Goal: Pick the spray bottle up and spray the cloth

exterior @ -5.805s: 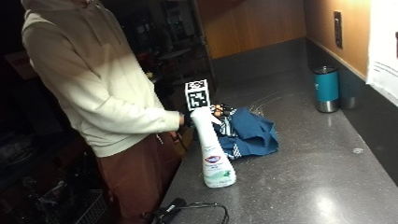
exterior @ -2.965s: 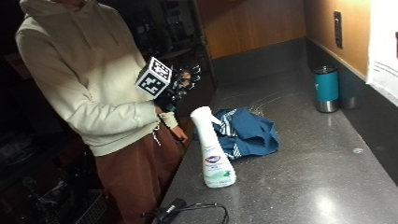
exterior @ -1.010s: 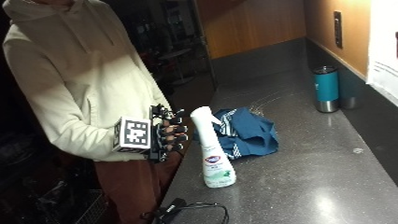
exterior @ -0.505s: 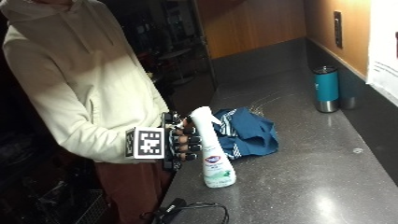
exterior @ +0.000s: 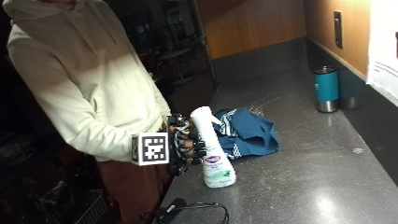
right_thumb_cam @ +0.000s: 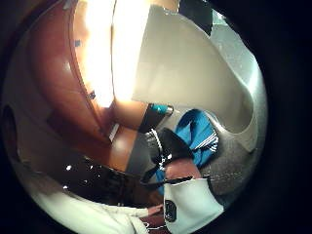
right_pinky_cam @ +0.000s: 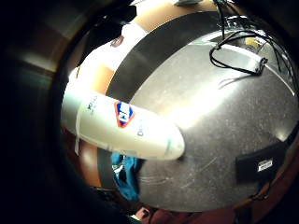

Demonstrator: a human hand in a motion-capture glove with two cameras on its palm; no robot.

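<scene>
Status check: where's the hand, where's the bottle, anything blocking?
Gloved right hand at spray bottle, grip not confirmed. Bottle upright on counter. Blue cloth just behind it. Nothing in the way.

Surface: a dark speckled countertop point(exterior: 323, 186) is running from the lower middle of the outside view up toward the upper right.
Bottle: a white spray bottle point(exterior: 211, 149) is standing upright near the counter's left edge.
Cloth: a blue cloth point(exterior: 249, 133) is lying crumpled just behind the bottle.
Tumbler: a teal tumbler point(exterior: 326, 88) is standing at the right, by the wall.
Cable: a black cable point(exterior: 199, 210) is lying at the bottom edge.
</scene>
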